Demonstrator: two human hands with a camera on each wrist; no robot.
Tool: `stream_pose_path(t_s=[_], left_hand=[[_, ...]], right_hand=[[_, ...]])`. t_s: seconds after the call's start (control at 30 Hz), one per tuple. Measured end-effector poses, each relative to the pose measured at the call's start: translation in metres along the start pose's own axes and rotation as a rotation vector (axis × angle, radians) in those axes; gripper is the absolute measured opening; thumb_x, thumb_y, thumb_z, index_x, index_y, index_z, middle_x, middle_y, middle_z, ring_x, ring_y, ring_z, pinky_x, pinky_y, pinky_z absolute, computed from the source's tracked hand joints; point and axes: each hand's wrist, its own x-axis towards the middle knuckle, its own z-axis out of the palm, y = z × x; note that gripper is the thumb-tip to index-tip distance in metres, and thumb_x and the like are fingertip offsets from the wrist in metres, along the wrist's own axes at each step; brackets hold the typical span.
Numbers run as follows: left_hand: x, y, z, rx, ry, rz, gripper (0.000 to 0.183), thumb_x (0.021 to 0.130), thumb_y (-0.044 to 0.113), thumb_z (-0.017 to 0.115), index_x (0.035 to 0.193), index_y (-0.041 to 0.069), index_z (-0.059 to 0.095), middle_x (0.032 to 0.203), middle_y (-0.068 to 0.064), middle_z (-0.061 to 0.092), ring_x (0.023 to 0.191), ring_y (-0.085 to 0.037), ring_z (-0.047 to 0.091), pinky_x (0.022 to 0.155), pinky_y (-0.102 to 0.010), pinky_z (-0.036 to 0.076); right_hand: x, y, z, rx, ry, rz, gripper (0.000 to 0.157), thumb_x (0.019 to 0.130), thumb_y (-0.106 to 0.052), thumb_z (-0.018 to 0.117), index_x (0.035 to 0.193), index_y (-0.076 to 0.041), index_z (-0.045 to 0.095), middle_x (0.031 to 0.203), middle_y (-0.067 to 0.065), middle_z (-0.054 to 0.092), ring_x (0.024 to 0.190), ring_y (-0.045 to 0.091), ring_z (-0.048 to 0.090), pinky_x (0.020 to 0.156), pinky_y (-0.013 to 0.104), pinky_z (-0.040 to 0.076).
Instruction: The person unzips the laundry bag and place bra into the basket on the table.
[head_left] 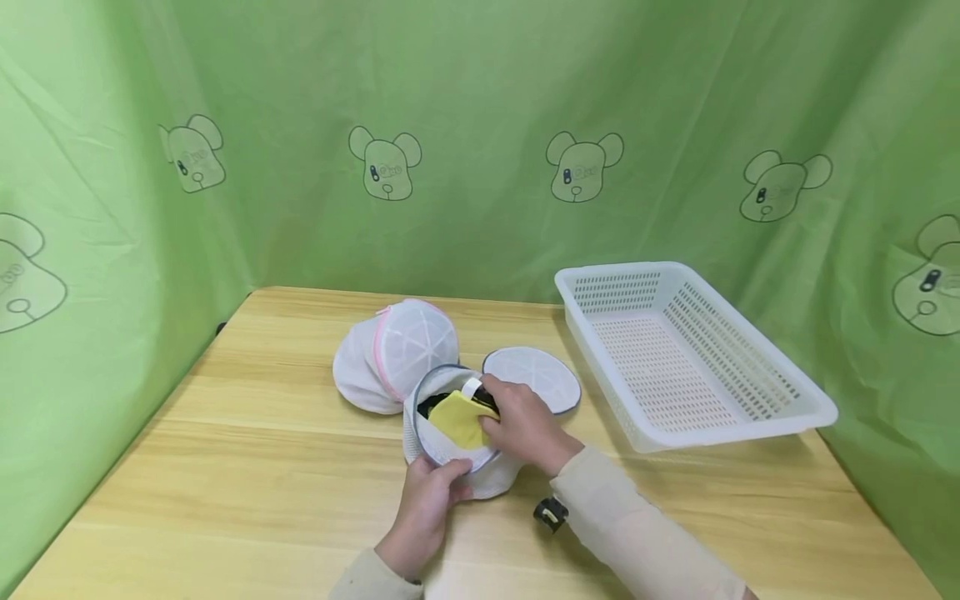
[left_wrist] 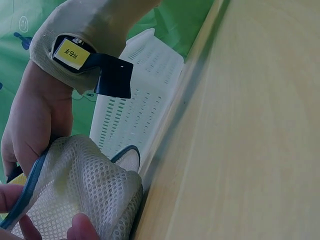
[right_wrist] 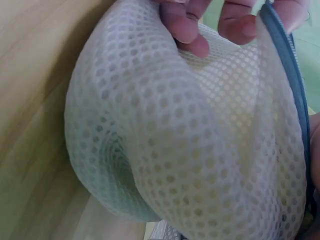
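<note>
Beige sleeves (head_left: 645,529) | left hand (head_left: 427,504) pinches round honeycomb-mesh bag (head_left: 498,481) | right hand (head_left: 525,421) pinches black-and-yellow fabric (head_left: 456,419)

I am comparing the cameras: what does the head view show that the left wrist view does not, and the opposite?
Only the head view shows the pink-trimmed bag. Only the left wrist view shows the smiley print and the writing on the yellow label. Both show the white basket, the blue-trimmed bag, the yellow item, the right hand and, by fingers alone in the wrist view, the left hand.
</note>
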Motion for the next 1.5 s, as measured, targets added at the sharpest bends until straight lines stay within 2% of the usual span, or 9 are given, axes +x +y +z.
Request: stream_pose_path(t_s=[0.23, 0.47, 0.7, 0.97, 1.17, 1.5], left_hand=[[0.001, -0.002, 0.000, 0.019, 0.006, 0.005, 0.038, 0.084, 0.003, 0.064, 0.116, -0.009, 0.048, 0.096, -0.005, 0.055, 0.079, -0.014, 0.054, 0.063, -0.026, 0.051], [0.001, -0.003, 0.000, 0.034, 0.012, -0.002, 0.038, 0.084, 0.003, 0.064, 0.116, -0.009, 0.048, 0.097, -0.005, 0.053, 0.079, -0.015, 0.054, 0.062, -0.026, 0.051], [0.001, -0.003, 0.000, 0.045, 0.014, 0.005, 0.038, 0.084, 0.004, 0.065, 0.115, -0.008, 0.047, 0.098, -0.006, 0.053, 0.082, -0.016, 0.054, 0.063, -0.027, 0.052], [0.002, -0.002, -0.001, 0.045, 0.002, 0.002, 0.039, 0.086, 0.005, 0.065, 0.118, -0.008, 0.047, 0.099, -0.006, 0.054, 0.083, -0.016, 0.054, 0.064, -0.028, 0.052], [0.004, -0.001, -0.003, 0.047, -0.002, -0.002, 0.038, 0.087, 0.006, 0.064, 0.119, -0.007, 0.048, 0.100, -0.005, 0.053, 0.084, -0.016, 0.053, 0.065, -0.029, 0.052], [0.006, 0.003, -0.005, 0.039, 0.010, -0.013, 0.033, 0.086, 0.006, 0.065, 0.113, -0.007, 0.051, 0.092, -0.004, 0.052, 0.079, -0.015, 0.053, 0.062, -0.026, 0.050]], right_hand=[[0.004, -0.002, -0.006, -0.014, 0.026, 0.031, 0.026, 0.074, -0.005, 0.073, 0.087, -0.009, 0.051, 0.073, 0.005, 0.060, 0.064, 0.022, 0.057, 0.053, 0.039, 0.048], [0.006, -0.003, -0.012, -0.003, 0.063, 0.034, 0.026, 0.076, -0.005, 0.075, 0.093, -0.006, 0.055, 0.075, 0.007, 0.062, 0.065, 0.023, 0.060, 0.054, 0.037, 0.049], [0.008, -0.001, -0.014, 0.042, 0.108, 0.009, 0.026, 0.076, -0.002, 0.074, 0.091, -0.006, 0.054, 0.072, 0.004, 0.060, 0.064, 0.021, 0.057, 0.055, 0.034, 0.048], [0.008, -0.002, -0.018, 0.120, 0.130, 0.052, 0.025, 0.076, 0.000, 0.074, 0.089, -0.007, 0.054, 0.069, 0.002, 0.055, 0.063, 0.019, 0.052, 0.054, 0.032, 0.045], [0.009, 0.001, -0.016, 0.129, 0.175, 0.037, 0.024, 0.075, 0.000, 0.073, 0.087, -0.007, 0.054, 0.069, 0.004, 0.056, 0.063, 0.020, 0.052, 0.054, 0.033, 0.045], [0.008, 0.001, -0.019, 0.161, 0.165, 0.093, 0.020, 0.079, 0.000, 0.070, 0.094, -0.005, 0.058, 0.079, 0.009, 0.062, 0.071, 0.023, 0.057, 0.062, 0.037, 0.050]])
